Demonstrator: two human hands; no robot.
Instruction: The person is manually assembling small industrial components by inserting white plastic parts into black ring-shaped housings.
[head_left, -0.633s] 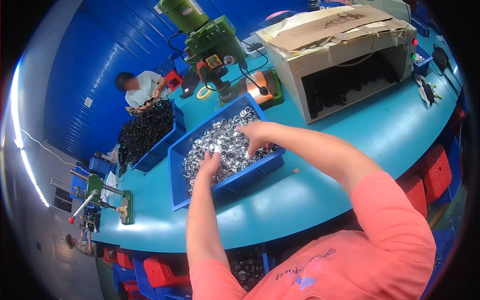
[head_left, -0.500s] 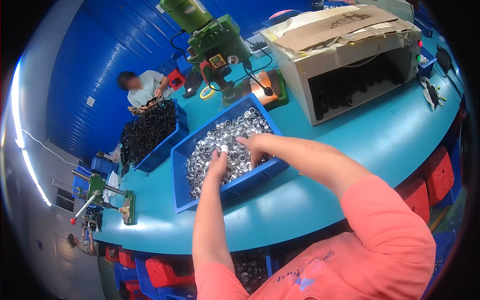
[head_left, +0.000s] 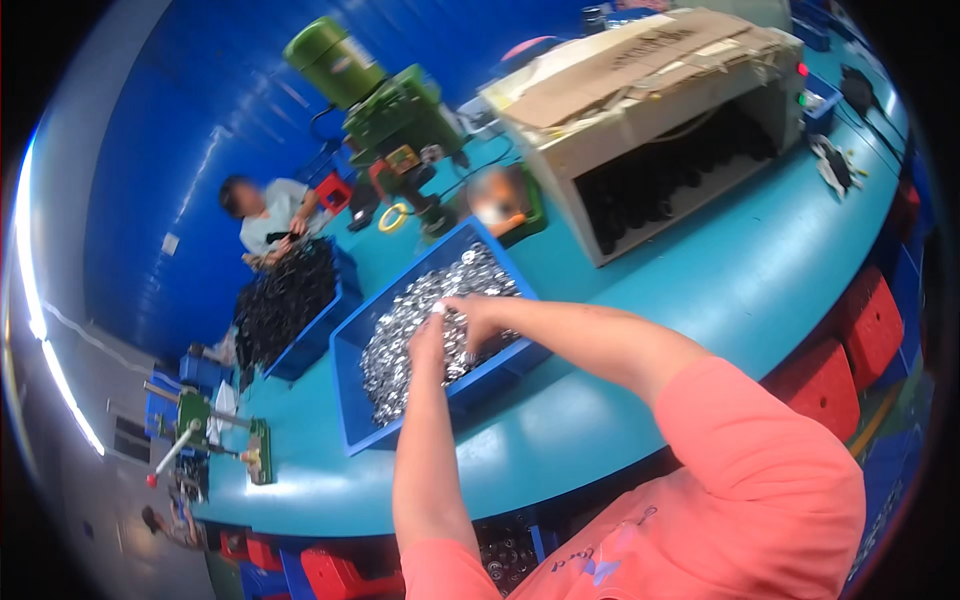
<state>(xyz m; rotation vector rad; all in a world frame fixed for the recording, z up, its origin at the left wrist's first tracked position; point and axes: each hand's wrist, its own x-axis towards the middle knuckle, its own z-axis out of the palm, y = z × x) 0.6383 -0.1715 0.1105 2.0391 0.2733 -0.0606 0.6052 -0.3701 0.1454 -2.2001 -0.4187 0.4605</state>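
Spanning the view: teal curved workbench (head_left: 620, 400).
Covering the near side: coral T-shirt (head_left: 760, 470).
Standing at far right: pale open-fronted cabinet (head_left: 545, 165), holding dark pieces, wearing a cardboard sheet (head_left: 640, 65) on top.
Standing left of that: green drill press (head_left: 390, 118).
Sitting at bench centre: shallow blue bin (head_left: 351, 392).
Sitting beyond, to the left: second blue bin (head_left: 316, 341), heaping high with black strands (head_left: 285, 305).
Lying inside the central bin: loose silver ring-like parts (head_left: 396, 372), massing below rim level.
Resting over those parts: right hand (head_left: 483, 318), fingers curling down and inward; left hand (head_left: 427, 342), fingers pointing away. Coming together at the fingertips, touching or nearly so; whether clamping on any part, impossible to tell.
Capping a left fingertip: white covering (head_left: 438, 307).

Risking, by judgement: parts spilling over the near wall through too hard a sweep; fingertips scuffing through rubbing on metal edges; covering slipping off among the parts through friction.

Bearing marks: cardboard, with dark handwriting-like strokes; drill-press motor, with a pale label (head_left: 350, 60); T-shirt, with script lettering. Blurring too much for reading; showing no legible brand.
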